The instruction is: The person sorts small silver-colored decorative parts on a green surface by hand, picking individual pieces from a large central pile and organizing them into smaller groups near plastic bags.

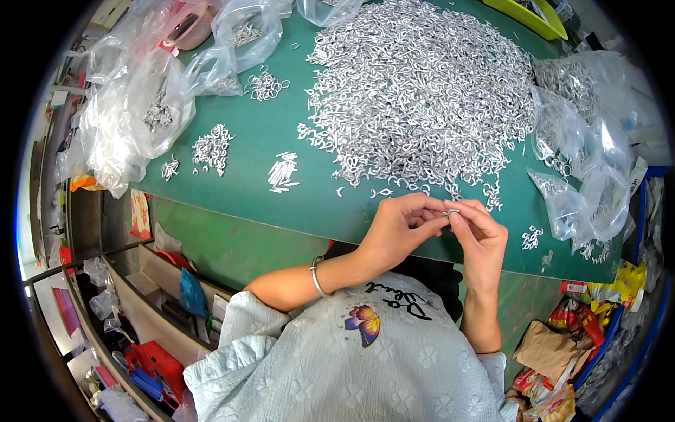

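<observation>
In front of my body, above the near edge of the green table [239, 197], my two hands meet fingertip to fingertip. Between them is a small silver metal piece [451, 212], mostly covered by the fingers, so its exact kind does not show. My left hand [402, 228] pinches it from one side with the fingers curled. Thumb and forefinger of my right hand [481, 235] close on it from the other side. Just beyond the hands spreads a large heap of small silver hook-shaped metal parts [422, 91], with a few strays at its near edge.
Left of the heap lie small piles of short silver pins [283, 172], rings [266, 85] and little fittings [212, 150]. Clear plastic bags [133, 119] crowd the far left; more bags of parts [590, 176] lie right. A yellow-green tray [531, 15] stands at the back.
</observation>
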A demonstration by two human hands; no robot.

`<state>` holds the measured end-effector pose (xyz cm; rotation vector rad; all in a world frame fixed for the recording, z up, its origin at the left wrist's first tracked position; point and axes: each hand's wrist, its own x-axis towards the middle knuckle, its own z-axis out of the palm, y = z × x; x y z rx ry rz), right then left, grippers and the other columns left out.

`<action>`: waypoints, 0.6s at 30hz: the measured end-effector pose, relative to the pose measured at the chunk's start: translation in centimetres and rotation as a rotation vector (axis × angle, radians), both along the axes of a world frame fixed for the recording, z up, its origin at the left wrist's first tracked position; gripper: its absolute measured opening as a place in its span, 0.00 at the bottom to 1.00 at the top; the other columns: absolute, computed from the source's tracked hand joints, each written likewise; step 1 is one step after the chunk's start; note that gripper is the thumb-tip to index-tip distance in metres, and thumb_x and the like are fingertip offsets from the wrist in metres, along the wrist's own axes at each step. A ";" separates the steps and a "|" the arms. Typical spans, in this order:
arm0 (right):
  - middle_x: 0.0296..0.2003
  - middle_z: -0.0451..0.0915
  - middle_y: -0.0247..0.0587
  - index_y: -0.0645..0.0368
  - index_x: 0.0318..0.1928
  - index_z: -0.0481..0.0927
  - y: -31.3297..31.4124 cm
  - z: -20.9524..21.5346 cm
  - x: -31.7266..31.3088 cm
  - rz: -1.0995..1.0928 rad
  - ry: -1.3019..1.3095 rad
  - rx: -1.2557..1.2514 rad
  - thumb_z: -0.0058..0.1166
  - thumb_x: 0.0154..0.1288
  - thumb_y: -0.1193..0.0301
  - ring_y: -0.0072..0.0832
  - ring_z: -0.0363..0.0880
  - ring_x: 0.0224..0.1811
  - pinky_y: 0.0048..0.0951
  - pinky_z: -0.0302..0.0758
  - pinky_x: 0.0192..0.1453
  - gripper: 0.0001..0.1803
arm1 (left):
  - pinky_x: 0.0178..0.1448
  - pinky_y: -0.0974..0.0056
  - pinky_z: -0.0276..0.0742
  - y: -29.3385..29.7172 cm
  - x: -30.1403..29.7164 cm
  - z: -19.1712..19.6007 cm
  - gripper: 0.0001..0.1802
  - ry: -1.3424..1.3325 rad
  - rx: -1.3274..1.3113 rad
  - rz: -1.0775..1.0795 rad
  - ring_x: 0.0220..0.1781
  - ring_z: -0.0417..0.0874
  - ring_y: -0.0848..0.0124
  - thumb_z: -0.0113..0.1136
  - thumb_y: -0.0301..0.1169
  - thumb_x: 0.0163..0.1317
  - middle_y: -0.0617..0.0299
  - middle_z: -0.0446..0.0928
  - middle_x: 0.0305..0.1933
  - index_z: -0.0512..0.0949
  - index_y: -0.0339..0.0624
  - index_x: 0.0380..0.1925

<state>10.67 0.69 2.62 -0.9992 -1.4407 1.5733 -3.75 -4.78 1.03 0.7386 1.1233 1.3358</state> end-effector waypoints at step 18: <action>0.29 0.80 0.45 0.65 0.33 0.81 1.4 1.3 -0.7 0.010 -0.689 0.738 0.59 0.58 0.83 0.40 0.78 0.33 0.37 0.72 0.40 0.03 | 0.39 0.73 0.79 0.8 -1.9 -0.1 0.07 0.217 0.041 0.080 0.33 0.82 0.76 0.61 0.22 0.66 0.59 0.84 0.36 0.83 0.31 0.42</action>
